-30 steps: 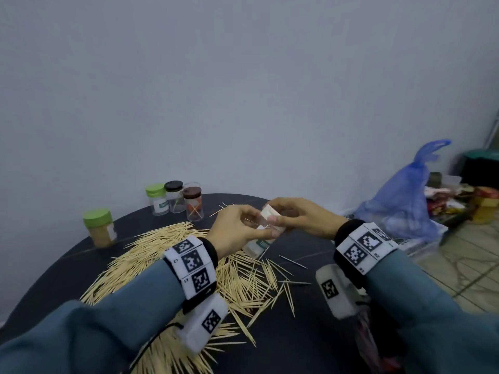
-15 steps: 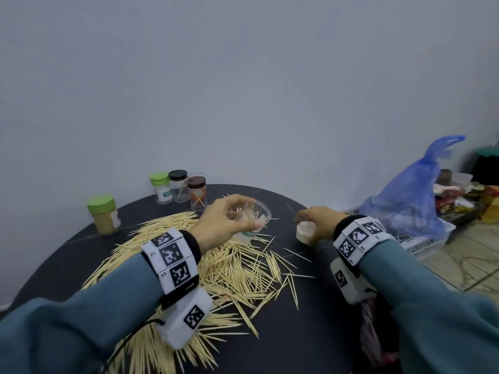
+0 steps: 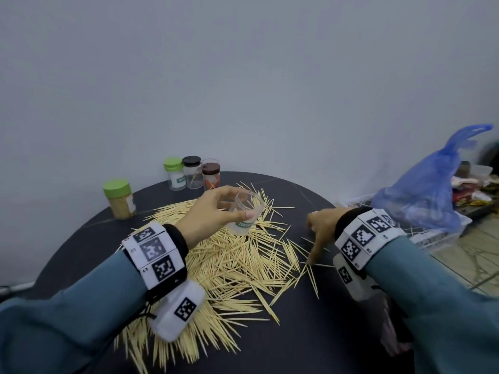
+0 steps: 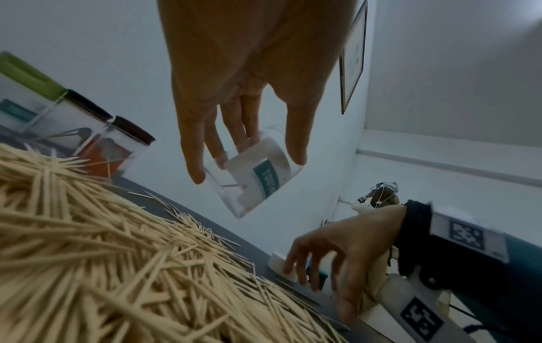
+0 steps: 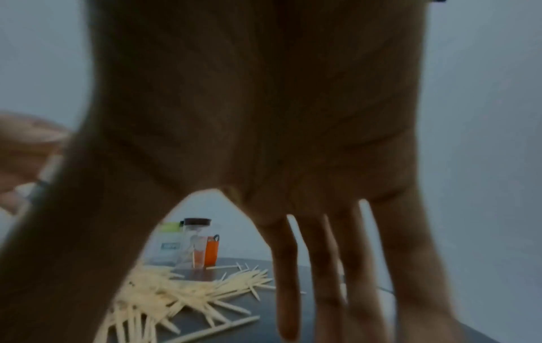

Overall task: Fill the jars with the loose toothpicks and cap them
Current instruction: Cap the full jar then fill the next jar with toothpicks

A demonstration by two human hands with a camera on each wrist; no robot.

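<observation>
My left hand (image 3: 243, 209) grips a clear, uncapped jar (image 3: 247, 215) with a teal label and holds it tilted above the toothpick pile (image 3: 237, 260). In the left wrist view the thumb and fingers of this left hand (image 4: 249, 167) wrap the jar (image 4: 258, 183), which looks empty. My right hand (image 3: 314, 238) is empty, with spread fingers reaching down to the table at the pile's right edge. The white cap (image 4: 277, 263) lies on the table just behind the fingers of the right hand (image 4: 316, 266). The right wrist view shows the straight fingers of that right hand (image 5: 322, 278) over loose toothpicks (image 5: 164, 292).
The round dark table (image 3: 297, 333) carries three small capped jars at the back: green lid (image 3: 175, 174), black lid (image 3: 192, 172), brown lid (image 3: 210, 176). A bigger green-lidded jar (image 3: 120, 195) full of toothpicks stands back left. A blue plastic bag (image 3: 421, 195) sits in a basket off the right edge.
The right hand pulled the white cap off the jar, set it on the table to the right and let go. It now reaches toward the toothpicks. The left hand keeps the jar.
</observation>
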